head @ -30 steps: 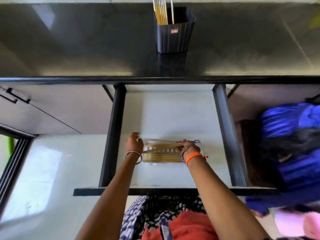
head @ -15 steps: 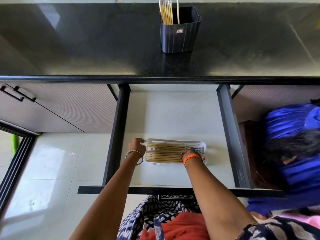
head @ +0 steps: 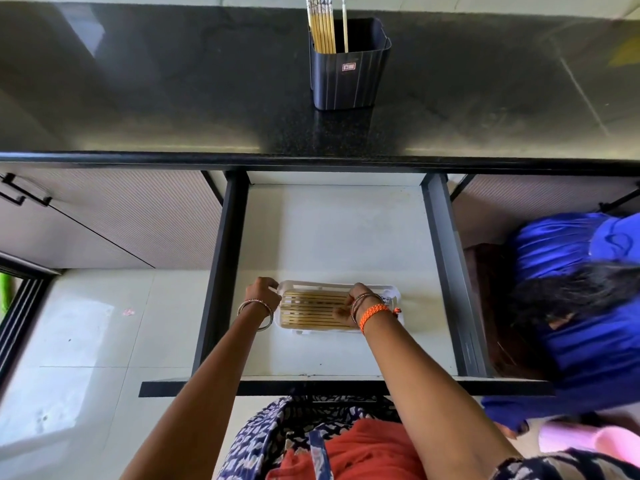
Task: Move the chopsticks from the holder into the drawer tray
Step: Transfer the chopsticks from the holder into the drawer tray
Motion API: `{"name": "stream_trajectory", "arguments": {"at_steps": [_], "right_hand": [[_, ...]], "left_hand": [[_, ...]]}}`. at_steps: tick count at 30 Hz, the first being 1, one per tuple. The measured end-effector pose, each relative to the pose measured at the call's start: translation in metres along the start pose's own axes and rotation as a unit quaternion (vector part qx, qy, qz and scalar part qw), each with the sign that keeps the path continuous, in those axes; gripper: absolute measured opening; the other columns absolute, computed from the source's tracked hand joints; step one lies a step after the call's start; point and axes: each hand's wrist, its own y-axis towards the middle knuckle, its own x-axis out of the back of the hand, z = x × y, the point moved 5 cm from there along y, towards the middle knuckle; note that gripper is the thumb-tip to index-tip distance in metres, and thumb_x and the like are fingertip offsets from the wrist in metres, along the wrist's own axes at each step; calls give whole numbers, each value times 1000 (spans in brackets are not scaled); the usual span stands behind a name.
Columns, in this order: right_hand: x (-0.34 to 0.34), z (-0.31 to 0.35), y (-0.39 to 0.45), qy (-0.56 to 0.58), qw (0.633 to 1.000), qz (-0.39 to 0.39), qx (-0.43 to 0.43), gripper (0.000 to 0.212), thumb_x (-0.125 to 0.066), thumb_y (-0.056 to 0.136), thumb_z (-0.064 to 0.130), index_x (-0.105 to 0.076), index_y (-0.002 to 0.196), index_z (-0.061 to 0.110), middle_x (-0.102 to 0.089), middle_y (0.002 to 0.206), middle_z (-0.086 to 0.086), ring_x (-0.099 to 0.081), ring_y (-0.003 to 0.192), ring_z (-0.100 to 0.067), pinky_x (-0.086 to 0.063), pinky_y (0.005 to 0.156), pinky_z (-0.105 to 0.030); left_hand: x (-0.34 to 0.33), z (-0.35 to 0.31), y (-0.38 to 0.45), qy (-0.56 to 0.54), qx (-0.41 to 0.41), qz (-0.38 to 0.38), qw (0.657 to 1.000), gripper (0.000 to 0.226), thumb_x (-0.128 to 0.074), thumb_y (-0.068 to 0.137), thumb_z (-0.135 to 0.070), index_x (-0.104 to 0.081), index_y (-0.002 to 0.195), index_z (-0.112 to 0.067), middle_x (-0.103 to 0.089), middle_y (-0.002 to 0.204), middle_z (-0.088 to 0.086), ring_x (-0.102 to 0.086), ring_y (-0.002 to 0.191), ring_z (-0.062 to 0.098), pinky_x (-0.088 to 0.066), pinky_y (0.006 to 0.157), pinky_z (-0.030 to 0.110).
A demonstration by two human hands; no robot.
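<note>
Open drawer (head: pixel 346 233) pulled out below the dark tabletop (head: pixel 173 98). White tray (head: pixel 393 296) lying on the drawer floor toward the near side, a row of yellow chopsticks (head: pixel 311 308) laid flat in it, running left to right. Left hand (head: pixel 261 294) curled at the tray's left end, fingers touching its rim; firm grip or not, cannot tell. Right hand (head: pixel 349 306) resting on the chopsticks in the tray, fingers bent down onto them. Hands apart, one at each side of the row. Far back on the tabletop, black holder (head: pixel 349 74) standing upright, more chopsticks (head: pixel 322 29) upright inside at its left. Someone in blue (head: pixel 571 306) bent low at the right.
</note>
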Motion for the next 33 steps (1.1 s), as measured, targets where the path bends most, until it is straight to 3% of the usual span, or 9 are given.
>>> {"name": "stream_trajectory", "arguments": {"at_steps": [5,10,12,15,18,21,26,30,33], "right_hand": [[-34,45,-41,-126,985,114,40,27,-29,83,-5,-48,72,10,-53,70,-6,-54,59,-19,-53,56,-34],[-75,192,-112,-133,932,103,320,34,-34,83,-7,-53,66,15,-54,63,-4,-52,53,-14,-50,49,-23],[-84,252,-142,-169,864,27,474,31,-40,85,-2,-57,65,15,-58,63,-5,-54,53,-15,-49,50,-25],[-99,331,-181,-296,653,-170,676,24,-48,84,1,-70,86,9,-73,91,-9,-65,86,-26,-54,77,-36],[-136,392,-187,-427,489,-231,724,26,-50,90,11,-67,110,16,-69,114,-3,-60,110,-25,-47,96,-40],[-171,443,-160,-509,503,-231,659,33,-46,96,25,-59,125,17,-63,126,-6,-50,127,-25,-21,115,-51],[-217,486,-110,-594,533,-190,571,44,-25,101,38,-51,130,17,-57,135,-6,-15,148,-29,9,113,-61],[-241,495,-104,-541,584,-106,596,45,-34,100,41,-50,62,22,-59,73,1,-56,117,-28,7,114,-61],[-255,493,-107,-519,591,-69,613,45,-46,96,36,-39,55,21,-46,60,9,-59,108,-27,0,115,-57]], "left_hand": [[33,-42,8,-89,-49,-58,993,29,-48,80,5,-67,100,-2,-69,101,26,-65,98,38,-53,88,38],[101,-154,10,-239,-183,-106,948,23,-52,84,1,-65,102,0,-71,88,20,-67,80,29,-56,79,38],[128,-205,13,-275,-235,-94,928,22,-51,85,2,-62,105,3,-66,77,8,-62,69,19,-55,68,30],[170,-279,24,-286,-287,-103,908,21,-54,86,-1,-62,105,-2,-65,86,8,-60,73,17,-54,67,30],[197,-342,41,-246,-330,-121,903,25,-53,86,-2,-63,109,-6,-68,101,11,-62,85,19,-56,80,39],[203,-377,66,-162,-364,-156,904,29,-55,86,-3,-64,113,-7,-70,110,10,-65,97,19,-52,93,32],[198,-386,113,-132,-349,-201,906,25,-59,82,0,-67,106,-6,-72,105,11,-66,94,17,-48,89,20],[193,-375,132,-145,-338,-210,906,20,-64,80,-1,-70,98,-7,-74,96,9,-64,80,9,-48,76,9],[188,-371,140,-136,-335,-197,911,19,-63,81,-2,-70,98,-7,-74,97,9,-63,79,6,-46,70,4]]}}
